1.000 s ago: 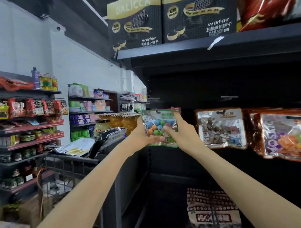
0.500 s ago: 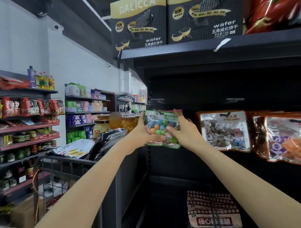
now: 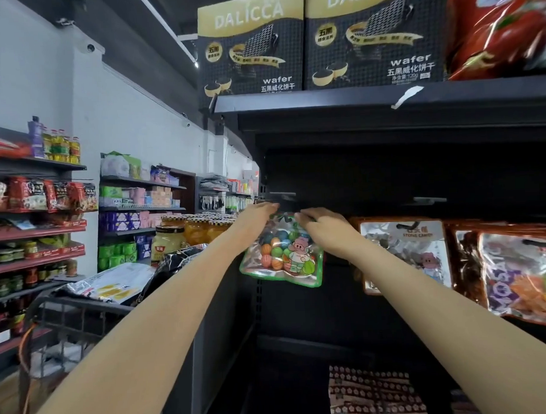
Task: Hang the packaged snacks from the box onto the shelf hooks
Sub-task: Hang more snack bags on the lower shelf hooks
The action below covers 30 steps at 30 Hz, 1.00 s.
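Now the candy bag (image 3: 282, 256) is held higher than a second ago, and the grip on it is changed: then it was clasped at its sides in front of the dark shelf bay, whereas at present it is pinched along its top edge by both hands. The left hand (image 3: 257, 214) is placed at the upper left corner and the right hand (image 3: 323, 225) at the upper right, the fingers (image 3: 306, 217) being closed on the header strip. The bag's top is brought just below the hook (image 3: 282, 195) that projects from the back panel, and the pouch hangs beneath the hands, tilted slightly. Whether the hanging hole is already threaded cannot be told, as the header is hidden by the hands. Hanging is therefore judged to be at its final alignment. Other hung bags (image 3: 405, 255) are seen to the right.
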{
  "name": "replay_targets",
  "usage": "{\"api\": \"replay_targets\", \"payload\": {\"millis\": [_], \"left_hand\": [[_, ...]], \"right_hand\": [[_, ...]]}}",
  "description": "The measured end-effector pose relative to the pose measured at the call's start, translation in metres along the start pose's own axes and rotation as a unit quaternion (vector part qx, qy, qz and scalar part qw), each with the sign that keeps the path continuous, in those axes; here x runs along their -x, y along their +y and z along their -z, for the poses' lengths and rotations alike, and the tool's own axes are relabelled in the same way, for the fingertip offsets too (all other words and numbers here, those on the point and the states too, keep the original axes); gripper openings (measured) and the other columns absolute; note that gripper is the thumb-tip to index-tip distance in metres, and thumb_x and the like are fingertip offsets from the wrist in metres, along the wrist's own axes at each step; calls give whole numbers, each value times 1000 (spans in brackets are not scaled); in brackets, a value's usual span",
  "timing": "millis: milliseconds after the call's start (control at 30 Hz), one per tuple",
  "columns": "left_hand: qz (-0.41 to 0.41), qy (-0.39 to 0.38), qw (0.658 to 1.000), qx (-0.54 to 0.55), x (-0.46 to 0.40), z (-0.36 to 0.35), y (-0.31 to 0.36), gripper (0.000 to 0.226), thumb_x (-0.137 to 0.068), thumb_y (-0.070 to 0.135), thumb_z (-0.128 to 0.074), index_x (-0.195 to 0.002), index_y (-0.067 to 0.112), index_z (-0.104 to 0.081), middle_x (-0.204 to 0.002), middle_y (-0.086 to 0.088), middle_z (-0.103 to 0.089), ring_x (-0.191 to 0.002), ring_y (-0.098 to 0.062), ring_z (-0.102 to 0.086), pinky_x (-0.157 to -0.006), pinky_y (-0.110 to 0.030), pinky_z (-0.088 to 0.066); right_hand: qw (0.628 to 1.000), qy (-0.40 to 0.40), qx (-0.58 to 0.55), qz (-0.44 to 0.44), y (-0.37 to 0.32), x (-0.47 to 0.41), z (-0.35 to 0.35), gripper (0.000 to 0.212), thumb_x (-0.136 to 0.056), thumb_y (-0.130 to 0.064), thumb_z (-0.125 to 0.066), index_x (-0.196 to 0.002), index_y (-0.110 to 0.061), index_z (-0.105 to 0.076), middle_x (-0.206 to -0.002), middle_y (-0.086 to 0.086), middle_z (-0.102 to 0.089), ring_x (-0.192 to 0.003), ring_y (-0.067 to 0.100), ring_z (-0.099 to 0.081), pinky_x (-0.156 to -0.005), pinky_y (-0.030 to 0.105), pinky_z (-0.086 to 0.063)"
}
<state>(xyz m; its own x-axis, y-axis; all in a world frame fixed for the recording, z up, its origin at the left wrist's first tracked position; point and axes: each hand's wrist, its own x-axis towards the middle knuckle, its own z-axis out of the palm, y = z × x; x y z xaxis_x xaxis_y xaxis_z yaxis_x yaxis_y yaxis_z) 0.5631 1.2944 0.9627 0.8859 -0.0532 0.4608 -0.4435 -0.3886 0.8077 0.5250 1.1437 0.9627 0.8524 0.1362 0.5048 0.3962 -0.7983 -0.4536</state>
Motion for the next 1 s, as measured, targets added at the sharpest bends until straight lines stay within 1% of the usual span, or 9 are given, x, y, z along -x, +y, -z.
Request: {"api": "replay_targets", "payload": {"millis": [100, 300, 400, 500, 633, 700, 767, 900, 1000], "left_hand": [[-11, -17, 999, -34, -1, 4, -6, 30, -97, 26, -42, -111, 12, -64, -102, -9, -65, -99, -27, -61, -90, -33, -45], [-20, -35, 999, -36, -6, 8, -3, 34, -96, 19, -45, -121, 2, -59, -128, -22, -56, -120, -37, -51, -97, -39, -41], [-11, -8, 1000, -9, -12, 10, 0, 36, -95, 21, -48, -123, -1, -56, -130, -21, -55, -121, -35, -51, -97, -36, -42], [-3, -13, 1000, -20, -19, 10, 0, 41, -96, 27, -47, -126, 0, -54, -131, -20, -54, -122, -33, -51, -98, -37, -41], [-3, -74, 994, -78, -23, 8, 2, 35, -101, 16, -36, -127, 0, -53, -121, -22, -60, -108, -34, -59, -88, -28, -44], [-2, -82, 992, -93, -17, 9, 5, 36, -102, 13, -29, -126, -2, -53, -114, -24, -62, -97, -33, -62, -78, -24, -45], [-11, -75, 991, -114, -14, 10, 6, 36, -102, 13, -30, -125, -1, -53, -113, -23, -63, -96, -32, -62, -81, -26, -44], [-23, -28, 991, -131, -12, 10, 6, 32, -102, 18, -36, -121, 4, -57, -101, -10, -65, -92, -25, -61, -86, -28, -44], [-73, 52, 988, -125, -8, 11, 5, 26, -99, 23, -44, -112, 11, -62, -83, -1, -63, -78, -17, -60, -79, -30, -49]], "right_hand": [[999, 0, 47, 1, 4, -8, -3, 40, -102, -37, -34, -129, -14, -53, -128, 9, -55, -113, 23, -52, -84, 27, -39], [999, -2, 45, -3, 6, -14, -1, 39, -102, -40, -34, -125, -17, -55, -117, 6, -60, -89, 17, -54, -78, 28, -39], [998, -6, 45, -50, -3, -22, 6, 42, -104, -34, -28, -133, -13, -49, -112, 7, -57, -101, 23, -56, -75, 29, -40], [995, -5, 73, -74, -3, -36, 6, 42, -104, -17, -24, -145, -9, -31, -142, 12, -42, -125, 27, -45, -97, 32, -38], [990, -73, 115, -37, 7, -51, 3, 34, -105, -26, -21, -114, -23, -53, -120, 17, -56, -107, 31, -56, -89, 35, -42], [991, -72, 106, -42, 10, -54, 1, 38, -105, -29, -19, -109, -16, -54, -96, 12, -57, -94, 28, -57, -78, 34, -41], [991, -61, 104, -56, 11, -54, 0, 40, -105, -27, -19, -108, -7, -54, -80, 6, -49, -82, 23, -54, -69, 31, -37], [993, -29, 89, -72, 7, -49, -2, 44, -104, -31, -22, -118, -5, -55, -76, 3, -49, -66, 15, -47, -62, 31, -34], [996, 34, 80, -36, 2, -38, -3, 41, -103, -32, -29, -114, -8, -60, -97, 7, -60, -77, 17, -52, -70, 31, -40]]}}
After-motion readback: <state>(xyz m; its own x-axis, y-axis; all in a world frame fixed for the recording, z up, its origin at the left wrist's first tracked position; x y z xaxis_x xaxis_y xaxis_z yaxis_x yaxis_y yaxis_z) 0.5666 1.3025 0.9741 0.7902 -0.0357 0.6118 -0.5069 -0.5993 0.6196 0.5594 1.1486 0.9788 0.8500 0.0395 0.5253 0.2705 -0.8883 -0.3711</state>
